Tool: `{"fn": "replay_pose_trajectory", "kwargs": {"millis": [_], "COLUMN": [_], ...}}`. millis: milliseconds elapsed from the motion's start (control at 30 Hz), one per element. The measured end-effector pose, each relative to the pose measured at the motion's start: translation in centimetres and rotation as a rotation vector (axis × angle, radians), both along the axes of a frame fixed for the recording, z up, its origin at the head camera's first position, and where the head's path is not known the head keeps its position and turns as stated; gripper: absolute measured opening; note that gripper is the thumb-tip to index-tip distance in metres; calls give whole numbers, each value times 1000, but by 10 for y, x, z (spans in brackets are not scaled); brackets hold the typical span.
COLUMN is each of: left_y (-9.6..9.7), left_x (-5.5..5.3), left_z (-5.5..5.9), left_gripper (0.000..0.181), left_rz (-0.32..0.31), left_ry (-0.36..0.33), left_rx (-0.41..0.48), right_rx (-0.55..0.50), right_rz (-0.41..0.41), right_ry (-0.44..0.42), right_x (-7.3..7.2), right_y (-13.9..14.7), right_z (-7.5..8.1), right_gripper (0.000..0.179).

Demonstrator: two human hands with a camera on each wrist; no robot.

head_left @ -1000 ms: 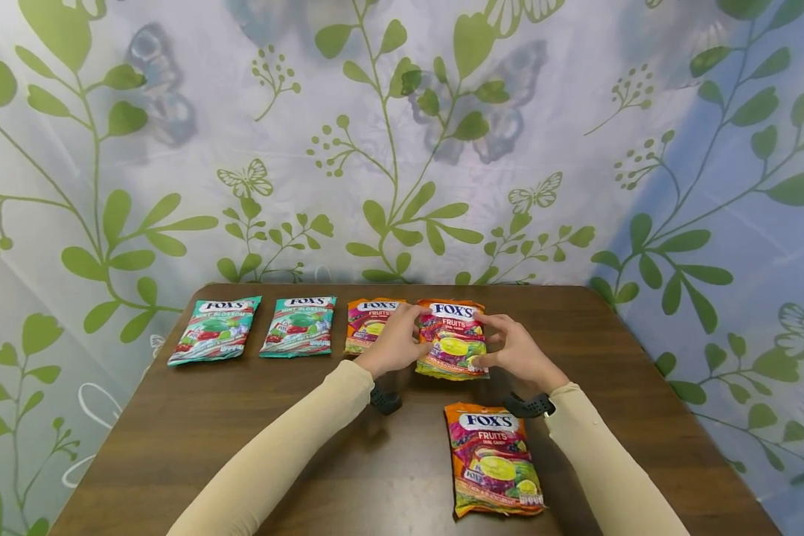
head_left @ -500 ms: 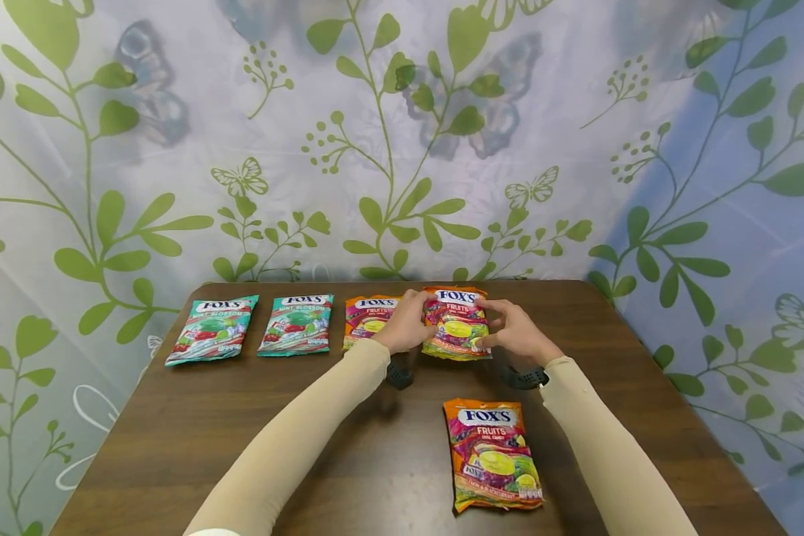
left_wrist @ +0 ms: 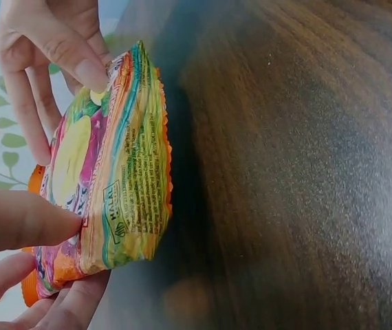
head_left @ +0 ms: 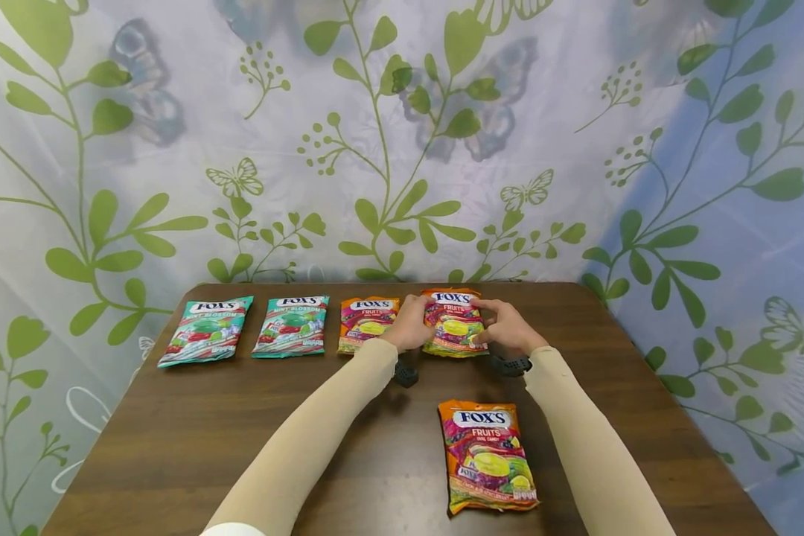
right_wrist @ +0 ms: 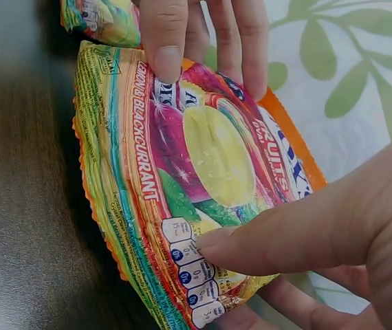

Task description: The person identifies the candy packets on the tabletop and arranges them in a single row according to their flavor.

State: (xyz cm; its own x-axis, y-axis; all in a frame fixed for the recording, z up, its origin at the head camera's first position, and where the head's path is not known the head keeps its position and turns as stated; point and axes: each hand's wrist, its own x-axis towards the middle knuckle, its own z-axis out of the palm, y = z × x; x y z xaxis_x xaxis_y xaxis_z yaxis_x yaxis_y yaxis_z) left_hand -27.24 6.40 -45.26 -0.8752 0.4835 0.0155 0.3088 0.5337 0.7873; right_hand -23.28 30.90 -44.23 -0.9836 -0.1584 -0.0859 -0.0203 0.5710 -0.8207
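At the table's back, a FOX'S Fruits candy bag [head_left: 452,327] is held between both hands, its printed face up. My left hand [head_left: 412,321] grips its left edge; the left wrist view shows the thumb [left_wrist: 27,218] on the front and fingers beneath. My right hand [head_left: 508,327] pinches the right edge, its thumb [right_wrist: 285,240] over the printed front and fingers underneath. Just left of it lies another Fruits bag [head_left: 365,324], partly covered by the left hand. A third Fruits bag [head_left: 487,458] lies nearer, between the forearms.
Two teal FOX'S Mint Blossom bags [head_left: 208,331] [head_left: 291,327] lie at the left of the back row. The brown wooden table [head_left: 348,476] ends at a patterned curtain [head_left: 275,149] behind.
Both hands have moved the held Fruits bag back toward the table's far edge and slightly right. In the last half second it has shifted little. The other bags stay in place.
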Motion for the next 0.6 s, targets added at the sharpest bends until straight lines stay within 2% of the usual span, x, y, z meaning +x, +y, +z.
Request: {"fn": "replay_pose_trajectory", "kwargs": {"millis": [167,267,433,600], "left_y": [3,5,5,7], "left_x": [-5,-4,0,0], "left_z": [-9,-11,-11,-10], "left_gripper": [71,70,69,70], "left_rz": [27,22,18,28], "left_ry": [-3,-13,-19,-16], "left_rx": [-53,-48,-30,-49], "right_rx": [-17,-12,-11,-15], "right_rz": [23,16,20,15], "right_ry": [-26,-30,-26,-23], "right_x": [-8,-10,-11,-10], "right_y": [3,4,5,5], "right_z": [-9,-13,-14,-15], "right_gripper": [86,84,82,82]}}
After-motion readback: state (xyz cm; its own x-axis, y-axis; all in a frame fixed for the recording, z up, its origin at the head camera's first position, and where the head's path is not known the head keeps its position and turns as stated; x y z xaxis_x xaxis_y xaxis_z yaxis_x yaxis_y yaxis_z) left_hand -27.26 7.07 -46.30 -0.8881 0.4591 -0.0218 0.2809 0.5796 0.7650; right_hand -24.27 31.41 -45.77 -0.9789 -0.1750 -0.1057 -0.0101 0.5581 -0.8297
